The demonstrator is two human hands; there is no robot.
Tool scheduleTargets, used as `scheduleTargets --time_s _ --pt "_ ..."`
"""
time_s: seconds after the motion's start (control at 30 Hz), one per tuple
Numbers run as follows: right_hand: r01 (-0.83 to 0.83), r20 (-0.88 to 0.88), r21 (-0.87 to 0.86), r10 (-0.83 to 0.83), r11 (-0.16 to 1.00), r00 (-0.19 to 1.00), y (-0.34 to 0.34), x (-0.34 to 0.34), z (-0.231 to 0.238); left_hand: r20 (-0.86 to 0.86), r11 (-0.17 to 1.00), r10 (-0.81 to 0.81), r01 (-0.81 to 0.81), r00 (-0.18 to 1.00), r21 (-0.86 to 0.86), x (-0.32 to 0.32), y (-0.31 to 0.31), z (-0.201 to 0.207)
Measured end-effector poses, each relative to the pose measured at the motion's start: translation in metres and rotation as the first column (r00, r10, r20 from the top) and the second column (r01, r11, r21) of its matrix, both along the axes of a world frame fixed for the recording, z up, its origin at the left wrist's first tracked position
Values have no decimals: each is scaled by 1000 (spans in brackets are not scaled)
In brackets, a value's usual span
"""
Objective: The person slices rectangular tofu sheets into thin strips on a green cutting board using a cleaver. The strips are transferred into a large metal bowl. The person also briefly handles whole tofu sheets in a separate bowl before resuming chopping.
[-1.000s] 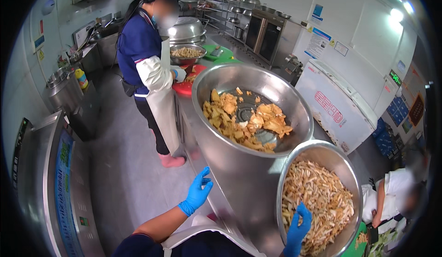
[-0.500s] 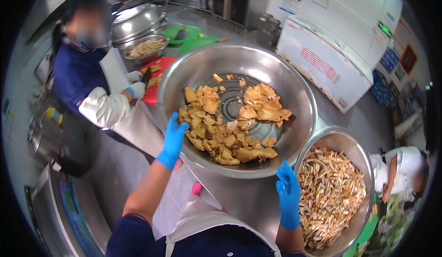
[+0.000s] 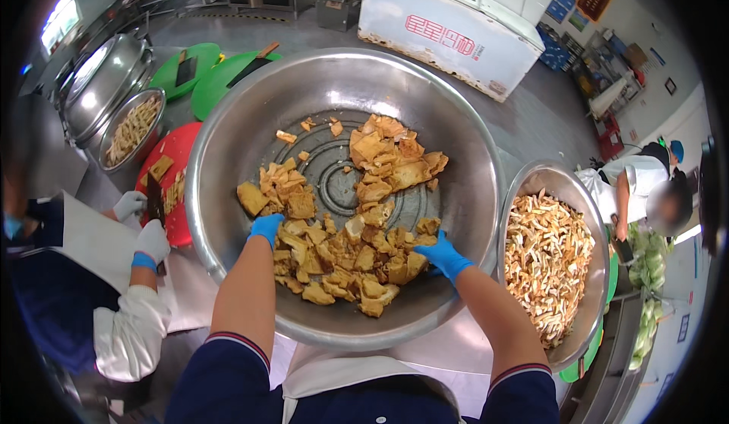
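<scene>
A wide steel basin [image 3: 456,112] stands in front of me, with pieces of brownish-yellow food that look like fried tofu [image 3: 366,261] heaped in its near half. More orange-toned flat pieces [image 3: 391,158] lie at the far right of its floor. Both my hands wear blue gloves and reach inside the basin. My left hand [image 3: 266,228] is at the heap's left side, open, its fingers partly hidden by the pieces. At the right side my right hand [image 3: 444,257] touches the heap, its fingers apart and the lower ones in shadow.
A steel bowl of sliced brownish strips [image 3: 548,264] stands close at the right. On the left, a co-worker's gloved hands [image 3: 150,242] hold a knife [image 3: 155,198] over a red cutting board [image 3: 173,150]. Green boards [image 3: 220,82] lie behind. Another person [image 3: 634,188] works beside leafy greens [image 3: 648,261].
Both my hands have moved from outside the basin's near rim into it, against the heap's two sides. The view has turned and come closer over the basin.
</scene>
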State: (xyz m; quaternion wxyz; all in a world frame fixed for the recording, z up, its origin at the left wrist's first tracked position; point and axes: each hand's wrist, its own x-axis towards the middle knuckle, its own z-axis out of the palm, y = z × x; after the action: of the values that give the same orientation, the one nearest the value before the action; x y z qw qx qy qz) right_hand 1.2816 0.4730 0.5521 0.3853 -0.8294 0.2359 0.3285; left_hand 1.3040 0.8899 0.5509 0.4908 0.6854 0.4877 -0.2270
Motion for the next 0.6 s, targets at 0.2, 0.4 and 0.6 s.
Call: scheduleTargets --time_s 0.2,0.4,0.6 --pt "168 -142 277 -132 946 981 102 -11 -2 69 880 -304 308 950 -362 15 -39 6" --pt "-741 71 2 739 671 670 124 64 70 19 785 -272 234 962 -574 31 -50 6" --pt "-247 450 22 212 969 868 42 204 58 8 652 -681 612 732 -448 39 -19 19"
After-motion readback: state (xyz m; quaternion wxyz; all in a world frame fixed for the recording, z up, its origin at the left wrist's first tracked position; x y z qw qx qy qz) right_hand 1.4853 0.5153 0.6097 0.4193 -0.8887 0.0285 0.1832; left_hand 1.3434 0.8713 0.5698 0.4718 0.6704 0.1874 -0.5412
